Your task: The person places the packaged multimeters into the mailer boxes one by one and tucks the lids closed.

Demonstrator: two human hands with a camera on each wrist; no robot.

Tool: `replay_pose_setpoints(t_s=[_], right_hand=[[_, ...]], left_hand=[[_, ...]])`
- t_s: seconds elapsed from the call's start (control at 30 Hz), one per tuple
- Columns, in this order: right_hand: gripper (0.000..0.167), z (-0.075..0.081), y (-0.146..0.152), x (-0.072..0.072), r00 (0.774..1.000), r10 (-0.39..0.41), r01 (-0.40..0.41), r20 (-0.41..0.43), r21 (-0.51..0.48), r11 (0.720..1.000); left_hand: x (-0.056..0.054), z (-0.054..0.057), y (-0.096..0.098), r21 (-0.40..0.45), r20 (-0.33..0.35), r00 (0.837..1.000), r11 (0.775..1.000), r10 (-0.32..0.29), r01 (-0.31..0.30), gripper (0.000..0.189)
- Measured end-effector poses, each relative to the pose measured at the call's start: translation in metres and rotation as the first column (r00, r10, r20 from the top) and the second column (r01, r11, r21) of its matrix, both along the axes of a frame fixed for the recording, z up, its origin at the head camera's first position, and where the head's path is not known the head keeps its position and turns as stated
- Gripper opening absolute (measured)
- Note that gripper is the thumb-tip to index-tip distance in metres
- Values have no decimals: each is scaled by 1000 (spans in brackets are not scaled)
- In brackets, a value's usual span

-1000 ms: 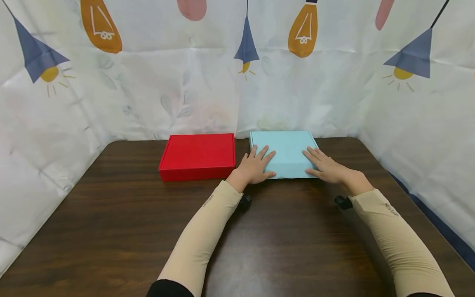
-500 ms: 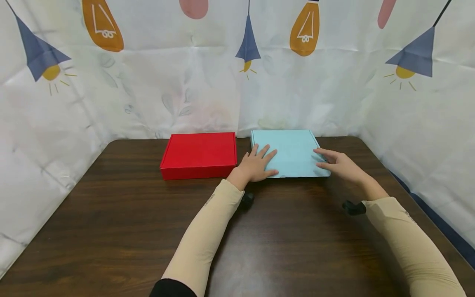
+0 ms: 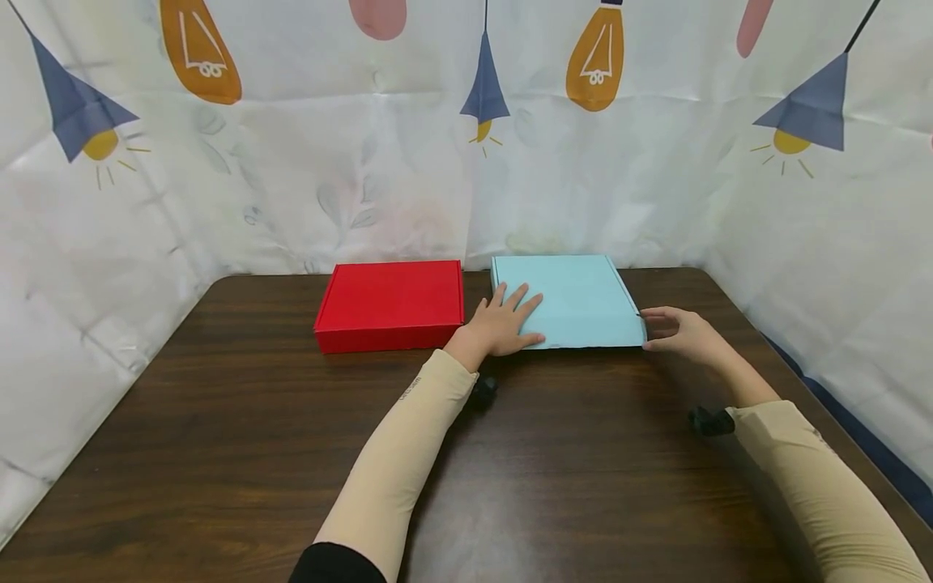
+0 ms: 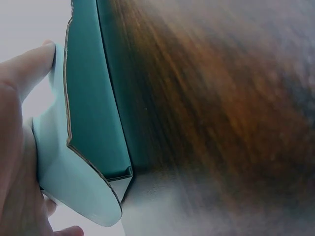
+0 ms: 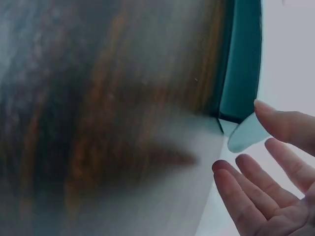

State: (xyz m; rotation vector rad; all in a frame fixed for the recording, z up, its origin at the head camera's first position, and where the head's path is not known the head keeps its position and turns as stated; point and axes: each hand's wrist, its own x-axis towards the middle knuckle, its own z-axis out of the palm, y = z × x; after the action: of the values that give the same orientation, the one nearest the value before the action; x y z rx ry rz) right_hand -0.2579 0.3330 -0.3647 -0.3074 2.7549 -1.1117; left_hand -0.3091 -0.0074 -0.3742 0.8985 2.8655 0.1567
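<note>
A light blue cardboard box [image 3: 576,291] lies at the back of the table, its lid down and its front flap hanging outside. My left hand [image 3: 499,328] rests on the lid's left front part with the fingers spread. In the left wrist view, the flap's rounded ear [image 4: 83,191] sticks out beside the box's corner, close to the fingers. My right hand [image 3: 685,332] is at the right front corner, thumb and fingers apart and loosely curved. The right wrist view has the thumb tip at the edge of the right ear [image 5: 243,137], other fingers just below it.
A closed red box [image 3: 394,304] lies just left of the blue one, beside my left wrist. Both stand on a dark wood-grain table [image 3: 240,453]. A patterned white curtain [image 3: 408,170] hangs behind the table and along its sides.
My right hand has slid off the lid to the right and down to the box's right front corner, its fingers now curved. The left hand and both boxes stay in place.
</note>
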Motion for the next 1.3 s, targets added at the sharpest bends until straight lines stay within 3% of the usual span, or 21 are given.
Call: replay_pose_setpoints(t_s=[0.47,0.73,1.3], right_hand=[[83,-3,-14,-5,1000,-4,4,-4,87,996],[81,-4,-14,-7,999,22,-16,-37,169,985],[74,-3,1,-4,994,112,-111,-5,58,992]], left_hand=[[1,2,-1,11,25,1000,1000,-6,6,80],[0,0,-2,10,21,1000,1000,-1,1,80],[-1,4,-7,105,101,995,994,-18,7,78]])
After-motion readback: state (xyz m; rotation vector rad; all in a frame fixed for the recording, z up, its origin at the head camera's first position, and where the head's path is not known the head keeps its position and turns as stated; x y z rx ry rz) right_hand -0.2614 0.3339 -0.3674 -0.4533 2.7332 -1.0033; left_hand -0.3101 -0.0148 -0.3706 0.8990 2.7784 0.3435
